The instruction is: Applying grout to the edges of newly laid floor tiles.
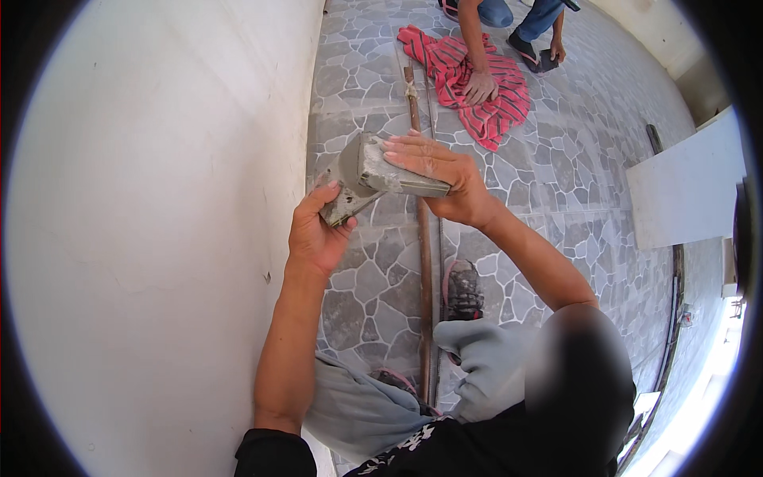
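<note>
Both of my hands are raised in front of me over the patterned floor. My left hand (pixel 319 230) grips a flat, cement-smeared grey piece (pixel 346 205) by its lower edge, thumb on top and fingers beneath. Closed over a thick grey rectangular block (pixel 409 181), my right hand (pixel 447 176) has its fingers laid across the block's upper face. Pale cement coats the block's left end, which meets the flat piece in my left hand. What exact kind of tool either piece is, I cannot tell.
A long wooden pole (pixel 425 294) lies lengthwise on the stone-patterned floor (pixel 350 314). A white wall (pixel 159 222) rises close on my left. Ahead, a co-worker's hand (pixel 481 87) presses a red striped cloth (pixel 497 119). A white panel (pixel 687 183) stands at right.
</note>
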{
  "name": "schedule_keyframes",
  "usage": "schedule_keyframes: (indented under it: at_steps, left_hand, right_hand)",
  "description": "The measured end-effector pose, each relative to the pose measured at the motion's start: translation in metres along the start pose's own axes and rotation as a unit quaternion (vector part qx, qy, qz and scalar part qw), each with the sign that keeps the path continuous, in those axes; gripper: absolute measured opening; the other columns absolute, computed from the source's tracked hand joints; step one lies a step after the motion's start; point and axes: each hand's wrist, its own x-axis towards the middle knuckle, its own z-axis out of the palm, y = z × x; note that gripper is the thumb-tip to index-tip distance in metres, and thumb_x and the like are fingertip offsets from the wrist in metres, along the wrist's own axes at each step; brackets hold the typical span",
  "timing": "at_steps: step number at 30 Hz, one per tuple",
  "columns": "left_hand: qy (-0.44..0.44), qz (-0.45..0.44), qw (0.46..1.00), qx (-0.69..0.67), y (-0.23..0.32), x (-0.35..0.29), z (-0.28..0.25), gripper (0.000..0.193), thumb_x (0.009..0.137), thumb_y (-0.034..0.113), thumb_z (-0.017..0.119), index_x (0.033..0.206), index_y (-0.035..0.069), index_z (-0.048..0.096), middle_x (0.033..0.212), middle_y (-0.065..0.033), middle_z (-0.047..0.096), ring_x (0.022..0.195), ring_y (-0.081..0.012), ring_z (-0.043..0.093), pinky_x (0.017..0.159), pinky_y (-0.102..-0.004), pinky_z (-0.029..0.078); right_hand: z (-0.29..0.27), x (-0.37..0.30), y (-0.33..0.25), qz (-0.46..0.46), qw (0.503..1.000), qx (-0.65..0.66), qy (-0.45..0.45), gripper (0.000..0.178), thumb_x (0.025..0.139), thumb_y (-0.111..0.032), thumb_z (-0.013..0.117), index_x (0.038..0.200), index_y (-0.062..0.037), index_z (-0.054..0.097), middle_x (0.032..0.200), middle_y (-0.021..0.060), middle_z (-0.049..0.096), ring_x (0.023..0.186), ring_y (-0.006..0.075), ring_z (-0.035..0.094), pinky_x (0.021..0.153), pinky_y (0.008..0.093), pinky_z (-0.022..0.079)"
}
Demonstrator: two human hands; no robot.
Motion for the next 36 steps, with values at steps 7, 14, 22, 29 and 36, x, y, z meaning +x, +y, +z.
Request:
schedule_keyframes:
  at_steps: [7,14,22,29,36]
  left_hand:
    - [-0.074,0.085,0.994,-0.005,0.002,-0.007,0.021,0.042,0.091,0.012,0.060,0.132,0.004,0.054,0.107,-0.0071,0.068,0.084,-0.0183,0.068,0.056,-0.0328,0.054]
    - [-0.019,0.007,0.997,-0.070,-0.001,0.000,-0.004,0.030,0.096,0.013,0.055,0.124,0.002,0.057,0.114,-0.0130,0.069,0.097,-0.0236,0.070,0.054,-0.0274,0.056]
    - [-0.008,0.045,0.997,-0.059,0.011,0.006,-0.007,0.032,0.096,0.013,0.055,0.125,0.000,0.056,0.114,-0.0151,0.068,0.103,-0.0276,0.069,0.053,-0.0276,0.058]
    - [-0.003,-0.031,0.995,-0.096,-0.004,0.012,-0.014,0.029,0.097,0.013,0.054,0.123,0.001,0.058,0.114,-0.0157,0.069,0.101,-0.0292,0.070,0.052,-0.0272,0.058]
    - [0.060,0.092,0.991,0.079,0.019,0.004,-0.016,0.034,0.091,0.015,0.062,0.123,0.003,0.058,0.104,-0.0072,0.069,0.086,-0.0158,0.069,0.052,-0.0256,0.056]
  right_hand:
    - [-0.028,-0.030,0.060,0.040,0.991,-0.121,0.029,0.070,0.066,0.015,0.063,0.131,-0.0098,0.064,0.130,0.0121,0.065,0.125,0.0292,0.058,0.115,0.0458,0.034]
    - [0.015,0.004,-0.004,0.051,0.979,0.100,0.170,0.057,0.080,0.010,0.056,0.134,-0.0076,0.060,0.122,0.0053,0.069,0.103,0.0115,0.064,0.093,0.0288,0.049]
    - [0.008,-0.022,0.039,0.355,0.877,0.278,0.166,0.040,0.082,0.003,0.062,0.122,-0.0044,0.063,0.108,0.0042,0.070,0.091,0.0172,0.067,0.084,0.0305,0.051]
    - [0.014,-0.010,0.007,0.293,0.688,0.632,0.203,0.032,0.082,0.003,0.065,0.114,-0.0032,0.063,0.100,0.0037,0.066,0.093,0.0151,0.061,0.078,0.0341,0.050]
    - [0.002,-0.046,0.069,0.393,0.779,0.470,0.133,0.031,0.079,0.000,0.066,0.110,-0.0035,0.065,0.096,0.0026,0.066,0.088,0.0148,0.061,0.077,0.0337,0.049]
